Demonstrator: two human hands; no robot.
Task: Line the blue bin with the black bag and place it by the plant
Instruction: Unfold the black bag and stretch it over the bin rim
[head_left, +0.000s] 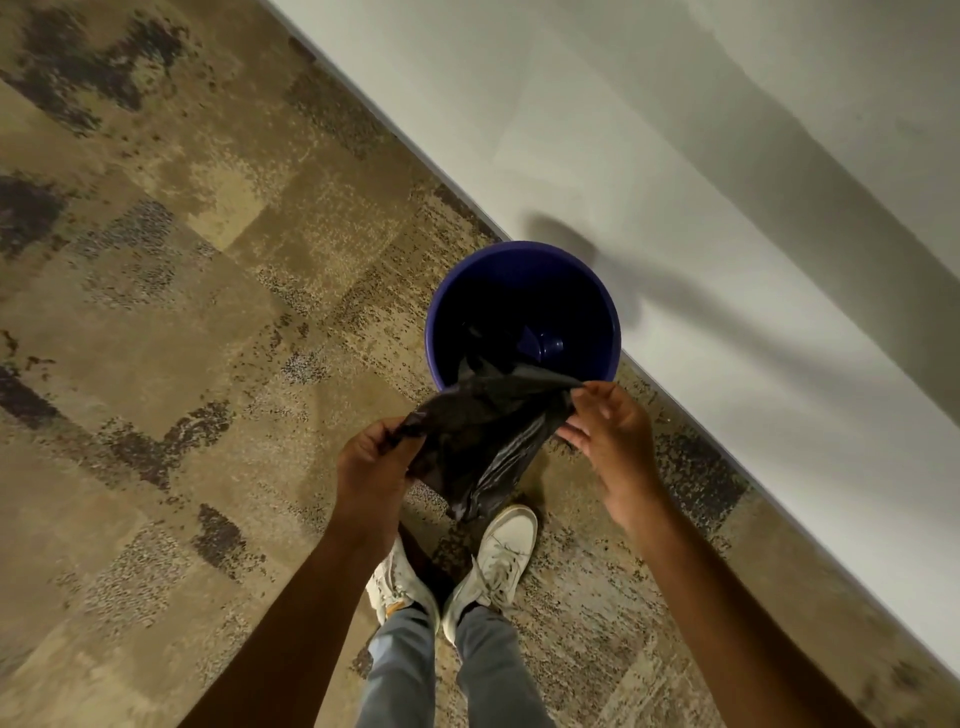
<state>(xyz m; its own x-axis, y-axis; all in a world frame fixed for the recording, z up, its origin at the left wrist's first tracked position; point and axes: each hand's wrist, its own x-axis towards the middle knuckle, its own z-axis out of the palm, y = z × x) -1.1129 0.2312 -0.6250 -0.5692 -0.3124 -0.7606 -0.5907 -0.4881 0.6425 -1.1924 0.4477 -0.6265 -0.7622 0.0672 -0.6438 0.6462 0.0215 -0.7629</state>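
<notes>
A round blue bin (524, 257) stands upright on the carpet against the white wall, seen from above. The black bag (483, 431) hangs crumpled over the bin's near rim, with part of it down inside the bin and part dangling toward my feet. My left hand (371, 467) is closed on the bag's left edge. My right hand (610, 434) pinches the bag's right edge with its fingertips. Both hands are just in front of the bin. No plant is in view.
The white wall (727, 208) runs diagonally from top centre to the lower right, right behind the bin. Patterned brown carpet (182, 312) covers the floor to the left. My white shoes (498, 561) stand directly below the bag.
</notes>
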